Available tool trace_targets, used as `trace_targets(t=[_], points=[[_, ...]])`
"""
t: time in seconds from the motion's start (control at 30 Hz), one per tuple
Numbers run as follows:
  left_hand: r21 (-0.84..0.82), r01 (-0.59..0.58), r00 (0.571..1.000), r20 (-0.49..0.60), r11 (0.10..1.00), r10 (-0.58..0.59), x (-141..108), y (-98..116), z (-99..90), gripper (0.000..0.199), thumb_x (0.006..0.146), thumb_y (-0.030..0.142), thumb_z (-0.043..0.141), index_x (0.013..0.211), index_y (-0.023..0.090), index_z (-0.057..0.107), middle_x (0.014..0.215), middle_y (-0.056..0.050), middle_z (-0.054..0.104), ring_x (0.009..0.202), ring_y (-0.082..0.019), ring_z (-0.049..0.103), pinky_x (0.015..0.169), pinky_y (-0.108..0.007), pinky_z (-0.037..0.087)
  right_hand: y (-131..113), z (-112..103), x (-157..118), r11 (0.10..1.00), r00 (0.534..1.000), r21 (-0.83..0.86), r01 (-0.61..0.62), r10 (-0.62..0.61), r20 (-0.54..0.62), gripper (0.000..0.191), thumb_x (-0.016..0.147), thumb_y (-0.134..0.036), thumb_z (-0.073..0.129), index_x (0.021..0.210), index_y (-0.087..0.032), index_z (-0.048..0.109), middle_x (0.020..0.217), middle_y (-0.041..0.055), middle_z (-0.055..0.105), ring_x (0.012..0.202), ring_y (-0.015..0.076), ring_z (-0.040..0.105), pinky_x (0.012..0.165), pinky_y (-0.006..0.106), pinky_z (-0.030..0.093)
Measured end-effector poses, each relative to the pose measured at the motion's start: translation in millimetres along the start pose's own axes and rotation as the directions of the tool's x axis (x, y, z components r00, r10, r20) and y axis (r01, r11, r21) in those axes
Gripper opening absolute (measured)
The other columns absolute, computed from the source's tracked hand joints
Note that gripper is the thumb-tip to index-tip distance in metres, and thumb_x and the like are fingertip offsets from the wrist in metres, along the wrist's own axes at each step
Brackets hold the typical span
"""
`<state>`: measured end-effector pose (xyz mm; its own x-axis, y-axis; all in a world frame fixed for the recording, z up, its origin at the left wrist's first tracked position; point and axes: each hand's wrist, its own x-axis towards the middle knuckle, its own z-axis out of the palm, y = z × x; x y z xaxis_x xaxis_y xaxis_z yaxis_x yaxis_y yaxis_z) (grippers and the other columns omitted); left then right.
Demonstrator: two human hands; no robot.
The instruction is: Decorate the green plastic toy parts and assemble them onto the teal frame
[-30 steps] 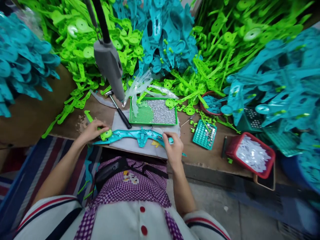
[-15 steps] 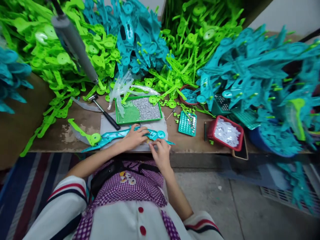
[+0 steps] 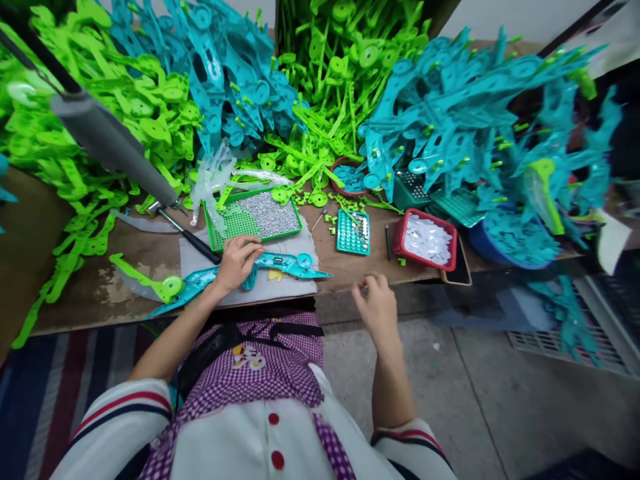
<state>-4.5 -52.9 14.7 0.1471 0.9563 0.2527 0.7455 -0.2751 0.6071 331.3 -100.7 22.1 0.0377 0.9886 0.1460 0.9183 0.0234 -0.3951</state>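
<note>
A long turquoise plastic shell lies at a slant on a pale cloth near the table's front edge. My left hand is closed over its middle, hiding that stretch of it. A small dark slot and a round disc show towards its right end. My right hand hovers off the table edge, right of the shell and apart from it. Its fingers are loosely curled, with a gap between thumb and forefinger and nothing visible between them. A lime green arm piece rests by the shell's left end.
Behind the cloth are a hammer and a green tray of small metal pieces. A hanging grey electric screwdriver is at left. Rightward stand a teal tray and a red tub of white pieces. Green and turquoise parts are heaped behind.
My right hand has left the shell and moved right, past the cloth. My left hand stays on the shell. The view has shifted to the right.
</note>
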Motion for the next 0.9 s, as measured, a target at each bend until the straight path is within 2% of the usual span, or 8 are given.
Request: trace_targets(t=[0.17,0.27,0.3,0.37,0.43,0.63,0.77,0.9], points=[[0.041,-0.051,0.997,0.054,0.998,0.049,-19.5,11.4,4.5,0.024,0.096,0.035,0.052,0.104,0.022,0.071,0.118,-0.011,0.066,0.114,-0.026,0.058,0.098,-0.044,0.039,-7.8,-9.0,33.8,0.984,0.979,0.076,-0.162,0.17,-0.114,0.026,0.091,-0.041,0.045,0.091,-0.02,0.06,0.081,0.0096,0.069,0.07,0.0235,0.062,0.064,0.032,0.042],[0.046,-0.166,0.986,-0.012,0.985,0.167,-24.5,39.9,-9.7,0.049,0.093,0.045,0.056,0.135,0.019,0.054,0.139,-0.018,0.054,0.13,-0.031,0.049,0.107,-0.048,0.035,-48.6,-24.7,50.8,0.971,0.999,0.237,0.029,-0.036,0.025,0.028,0.092,-0.043,0.048,0.101,-0.02,0.061,0.08,0.0073,0.07,0.066,0.0202,0.062,0.062,0.03,0.043],[0.023,-0.236,0.972,-0.009,0.972,0.236,-23.3,52.4,-15.3,0.057,0.092,0.049,0.057,0.141,0.019,0.048,0.143,-0.018,0.05,0.134,-0.031,0.046,0.111,-0.049,0.031,-64.3,-30.9,53.4,0.937,0.971,0.322,0.137,-0.191,0.144,0.027,0.093,-0.043,0.049,0.099,-0.021,0.062,0.08,0.0056,0.071,0.064,0.0184,0.062,0.062,0.029,0.043],[-0.085,-0.332,0.938,0.07,0.939,0.338,-16.8,77.1,-23.1,0.066,0.091,0.055,0.055,0.147,0.022,0.039,0.146,-0.016,0.049,0.137,-0.031,0.042,0.116,-0.05,0.026,-91.0,-42.1,55.3,0.815,0.813,0.507,0.28,-0.482,0.327,0.025,0.094,-0.043,0.05,0.092,-0.022,0.064,0.077,0.0023,0.07,0.063,0.0152,0.061,0.061,0.027,0.044],[-0.25,-0.285,0.926,0.178,0.925,0.334,-6.5,95.6,-23.9,0.062,0.095,0.055,0.046,0.149,0.025,0.035,0.143,-0.013,0.053,0.133,-0.028,0.048,0.113,-0.046,0.033,-105.9,-49.4,56.0,0.722,0.706,0.635,0.275,-0.6,0.376,0.023,0.093,-0.042,0.053,0.088,-0.022,0.063,0.073,-0.0006,0.067,0.062,0.013,0.06,0.06,0.025,0.045],[-0.48,0.023,0.881,0.424,0.877,0.209,24.3,105.7,-6.4,0.037,0.099,0.047,0.042,0.114,0.02,0.062,0.099,-0.007,0.07,0.091,-0.022,0.065,0.08,-0.032,0.049,-94.9,-52.2,62.8,0.599,0.835,0.798,-0.071,-0.401,0.376,0.026,0.085,-0.046,0.064,0.09,-0.021,0.059,0.066,-0.0046,0.058,0.055,0.0097,0.054,0.05,0.022,0.043],[-0.508,0.096,0.876,0.451,0.856,0.17,41.2,104.8,-2.8,0.033,0.098,0.041,0.042,0.085,0.02,0.064,0.072,-0.001,0.064,0.07,-0.017,0.06,0.068,-0.026,0.045,-84.9,-51.3,72.5,0.572,0.888,0.814,-0.106,-0.314,0.336,0.032,0.078,-0.05,0.07,0.08,-0.021,0.058,0.065,-0.0043,0.057,0.054,0.0092,0.051,0.05,0.022,0.043],[-0.56,0.124,0.913,0.388,0.819,0.127,43.4,95.1,1.0,0.033,0.094,0.043,0.049,0.078,0.019,0.064,0.072,-0.001,0.064,0.069,-0.016,0.057,0.068,-0.026,0.044,-72.9,-29.5,104.7,0.581,0.933,0.808,-0.099,-0.228,0.278,0.04,0.071,-0.059,0.071,0.074,-0.021,0.058,0.063,-0.0033,0.057,0.055,0.0111,0.051,0.054,0.025,0.043]])
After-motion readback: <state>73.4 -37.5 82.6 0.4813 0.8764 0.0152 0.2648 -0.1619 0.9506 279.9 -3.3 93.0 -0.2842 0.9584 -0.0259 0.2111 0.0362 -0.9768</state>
